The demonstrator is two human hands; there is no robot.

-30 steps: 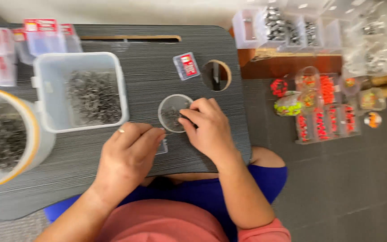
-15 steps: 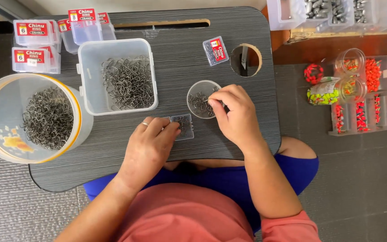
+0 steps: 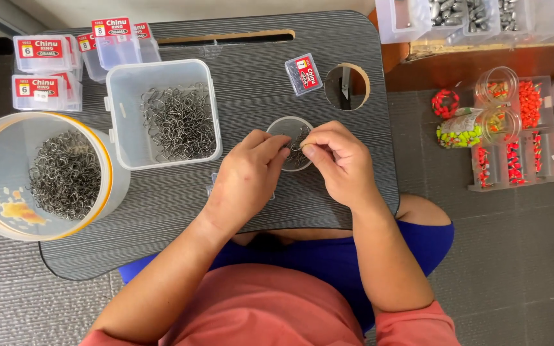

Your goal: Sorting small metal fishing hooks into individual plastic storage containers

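Note:
My left hand (image 3: 246, 178) and my right hand (image 3: 340, 163) meet fingertip to fingertip over a small round clear dish (image 3: 290, 123) of little metal hooks on the dark striped lap table (image 3: 251, 96). Both hands pinch at a small hook (image 3: 295, 151) between them, just above the dish's near rim. A small flat clear box (image 3: 212, 184) lies on the table, mostly hidden under my left hand.
A square clear tub of hooks (image 3: 161, 115) and a round yellow-rimmed tub of hooks (image 3: 40, 176) stand left. Red-labelled small boxes (image 3: 40, 54) sit at the back left, another one (image 3: 304, 74) beside a round hole (image 3: 347, 86). Trays of orange beads (image 3: 520, 147) lie on the floor to the right.
My left hand left the small flat box and moved up and right to the dish, joining my right hand's fingers. The right hand stayed over the dish.

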